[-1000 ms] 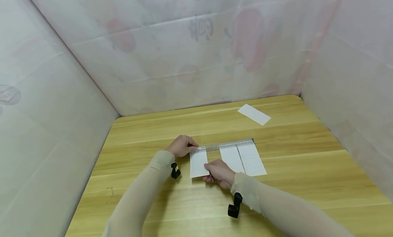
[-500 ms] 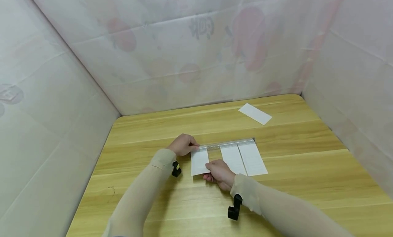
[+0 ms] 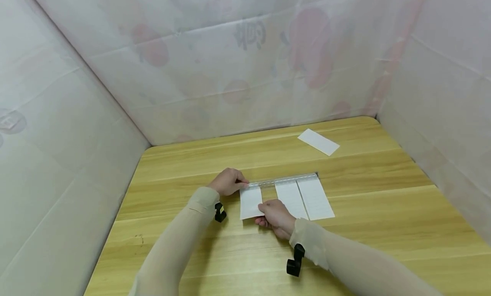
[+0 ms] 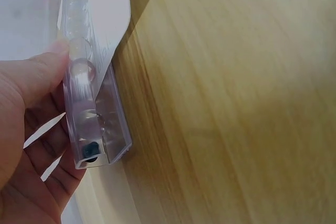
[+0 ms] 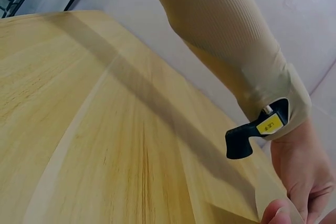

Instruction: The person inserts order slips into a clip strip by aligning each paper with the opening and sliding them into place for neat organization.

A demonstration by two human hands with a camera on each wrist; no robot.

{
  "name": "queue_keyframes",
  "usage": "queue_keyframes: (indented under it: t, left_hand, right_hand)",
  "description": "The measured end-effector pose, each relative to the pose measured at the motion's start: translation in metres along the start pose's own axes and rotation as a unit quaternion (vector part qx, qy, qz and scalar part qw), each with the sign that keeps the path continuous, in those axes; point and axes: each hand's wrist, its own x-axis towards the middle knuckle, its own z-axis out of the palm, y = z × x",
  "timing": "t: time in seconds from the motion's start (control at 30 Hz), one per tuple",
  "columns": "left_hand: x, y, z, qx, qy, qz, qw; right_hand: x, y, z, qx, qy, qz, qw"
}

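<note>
A clear plastic ticket rail (image 3: 284,180) lies on the table. In the left wrist view, clear marbles show inside the rail (image 4: 84,98), with a dark piece at its near end. My left hand (image 3: 229,182) grips that left end between thumb and fingers. The leftmost white paper slip (image 3: 250,203) has its top edge at the rail. My right hand (image 3: 277,218) pinches this slip's lower right corner, slightly raised off the table. Two more slips, one in the middle (image 3: 290,195) and one at the right (image 3: 314,198), hang side by side from the rail; my right hand partly covers the middle one.
One loose white slip (image 3: 318,142) lies slantwise near the back right of the wooden table (image 3: 184,159). Pale printed sheeting (image 3: 230,82) walls the table at the back and both sides.
My right hand has shifted the leftmost slip slightly to the right along the rail, narrowing the gap to the middle slip. My left hand keeps its grip on the rail's end.
</note>
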Motion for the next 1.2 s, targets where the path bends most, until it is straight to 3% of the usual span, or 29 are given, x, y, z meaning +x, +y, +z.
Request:
queue_keyframes:
  t: [0.47,0.77,1.07,1.2]
  left_hand:
    - [0.0,0.0,0.0,0.012,0.009,0.017,0.9997]
    - [0.001,-0.001,0.001,0.016,0.012,0.019,0.9996]
    - [0.0,0.0,0.001,0.005,0.018,0.017,0.9997]
    - [0.001,-0.001,0.001,0.0,0.02,0.018,0.9996]
  right_hand:
    - [0.002,-0.001,-0.006,0.01,-0.005,0.002,0.9999]
    - [0.01,-0.007,-0.004,-0.008,-0.006,-0.021,0.9997]
    - [0.015,-0.006,0.001,-0.03,0.058,-0.051,0.9966]
    - [0.015,-0.005,0.001,-0.066,0.074,-0.073,0.9923]
